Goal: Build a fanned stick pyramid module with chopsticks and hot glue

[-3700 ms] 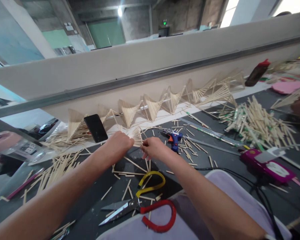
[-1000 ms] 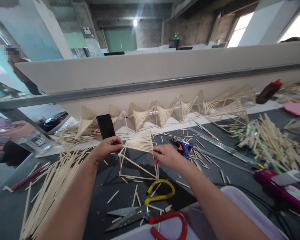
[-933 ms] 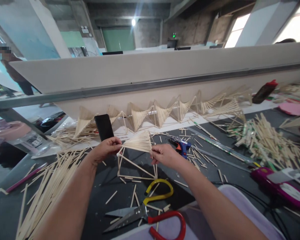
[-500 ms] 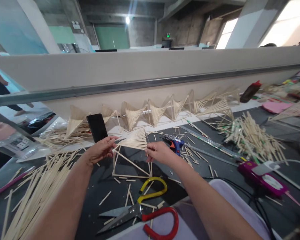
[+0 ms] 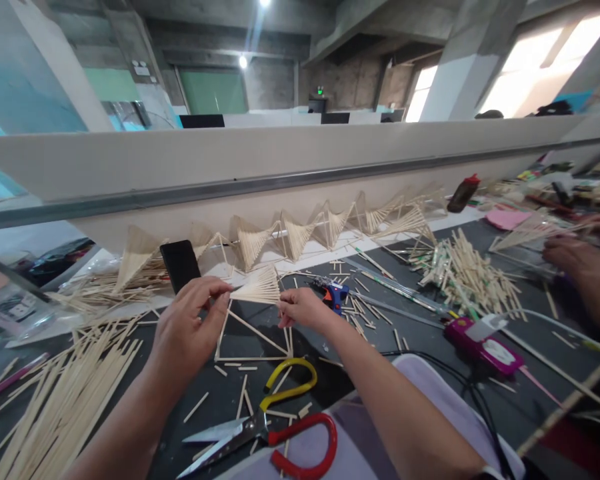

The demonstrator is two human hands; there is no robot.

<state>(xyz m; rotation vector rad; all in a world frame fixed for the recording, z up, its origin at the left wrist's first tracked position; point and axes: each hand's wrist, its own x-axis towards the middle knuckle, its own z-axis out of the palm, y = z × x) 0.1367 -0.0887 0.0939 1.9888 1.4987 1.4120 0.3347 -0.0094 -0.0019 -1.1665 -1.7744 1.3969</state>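
A wooden stick model (image 5: 258, 287) stands on the dark table, a twisted fan of thin sticks over a triangular frame. My left hand (image 5: 196, 318) pinches the fan's left corner between thumb and fingers. On the opposite side, the fingers of my right hand (image 5: 300, 308) close on the model's right corner. Just below it lie open scissors (image 5: 260, 420) with one yellow and one red handle. Behind my right hand rests a blue glue gun (image 5: 336, 295). A black phone (image 5: 180, 265) leans behind my left hand.
Finished stick models (image 5: 290, 235) line the partition's foot. Loose long sticks (image 5: 75, 393) lie at left, a heap of short sticks (image 5: 475, 273) at right. A magenta power strip (image 5: 483, 347) with cables sits at right. A co-worker's hand (image 5: 575, 257) is at the far right.
My left hand has turned so its back shows more and its fingers cover the model's left corner. The camera view has shifted right, bringing a co-worker's hands into view.
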